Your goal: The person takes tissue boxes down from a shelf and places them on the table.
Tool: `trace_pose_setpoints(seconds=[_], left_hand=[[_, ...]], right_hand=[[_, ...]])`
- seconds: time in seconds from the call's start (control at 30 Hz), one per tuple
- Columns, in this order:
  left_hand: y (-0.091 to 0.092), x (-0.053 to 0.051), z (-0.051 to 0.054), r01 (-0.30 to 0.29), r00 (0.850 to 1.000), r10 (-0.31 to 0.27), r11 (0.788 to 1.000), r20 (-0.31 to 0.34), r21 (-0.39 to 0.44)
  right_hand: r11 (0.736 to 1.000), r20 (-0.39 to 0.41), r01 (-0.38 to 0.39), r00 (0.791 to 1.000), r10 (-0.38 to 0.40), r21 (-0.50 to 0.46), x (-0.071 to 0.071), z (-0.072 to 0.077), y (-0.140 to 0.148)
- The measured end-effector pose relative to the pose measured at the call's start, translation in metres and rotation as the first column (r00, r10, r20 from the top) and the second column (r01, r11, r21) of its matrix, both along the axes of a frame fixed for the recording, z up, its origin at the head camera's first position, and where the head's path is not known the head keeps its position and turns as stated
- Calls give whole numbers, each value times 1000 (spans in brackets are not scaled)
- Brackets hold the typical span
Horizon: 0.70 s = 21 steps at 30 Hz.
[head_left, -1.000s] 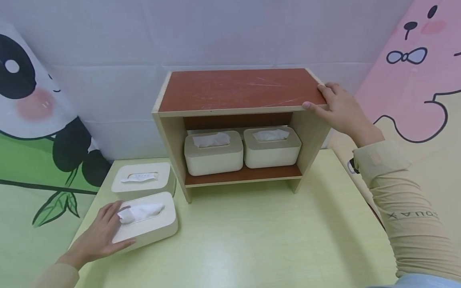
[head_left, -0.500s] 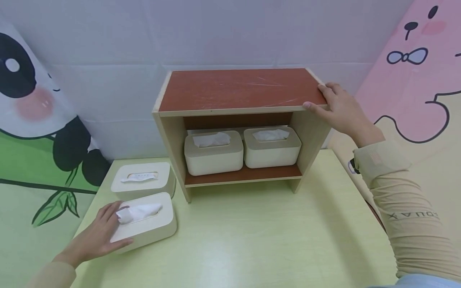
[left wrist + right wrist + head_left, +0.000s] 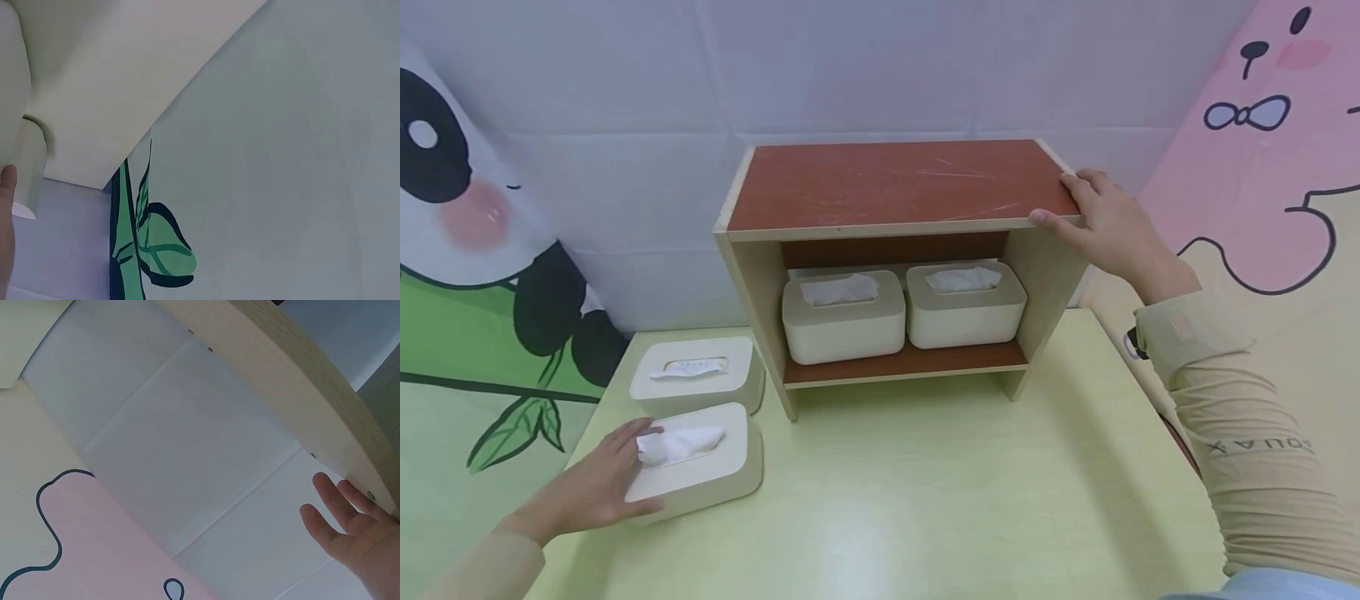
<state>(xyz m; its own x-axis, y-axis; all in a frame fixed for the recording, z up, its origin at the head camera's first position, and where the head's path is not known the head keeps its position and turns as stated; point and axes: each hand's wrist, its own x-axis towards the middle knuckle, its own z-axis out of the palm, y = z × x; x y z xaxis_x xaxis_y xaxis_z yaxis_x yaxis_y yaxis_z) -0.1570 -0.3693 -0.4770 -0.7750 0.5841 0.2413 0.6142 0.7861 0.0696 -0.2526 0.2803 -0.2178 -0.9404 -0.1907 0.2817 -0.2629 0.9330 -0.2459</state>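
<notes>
My left hand grips the left end of a cream tissue box, with the thumb along its front side and the fingers over its far side. A white tissue sticks up from that box. Just behind it stands a second tissue box. Part of the left hand shows at the edge of the left wrist view. My right hand rests on the top right corner of a small wooden shelf. In the right wrist view, several extended fingers of the right hand lie beside the side panel.
Inside the shelf, a left tissue box and a right tissue box stand side by side. The shelf stands at the back of the pale table, against a light wall cloth. Cartoon prints flank it.
My left hand and the front tissue box have shifted slightly left. The right hand stays on the shelf's corner, and the other boxes keep their places.
</notes>
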Motion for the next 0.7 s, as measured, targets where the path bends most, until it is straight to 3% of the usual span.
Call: trace_pose_setpoints(seconds=[0.27, 0.47, 0.7], left_hand=[[-8, -8, 8, 26, 999, -25, 999, 26, -39], [-4, -9, 19, -34, 994, 43, 995, 99, -88], [1, -10, 31, -81, 970, 105, 990, 218, -117]], right_hand=[[1000, -4, -1, 1000, 1, 2, 0, 1, 0], [1000, -5, 0, 1000, 0, 12, 0, 2, 0], [1000, 0, -4, 1000, 4, 4, 0, 1, 0]])
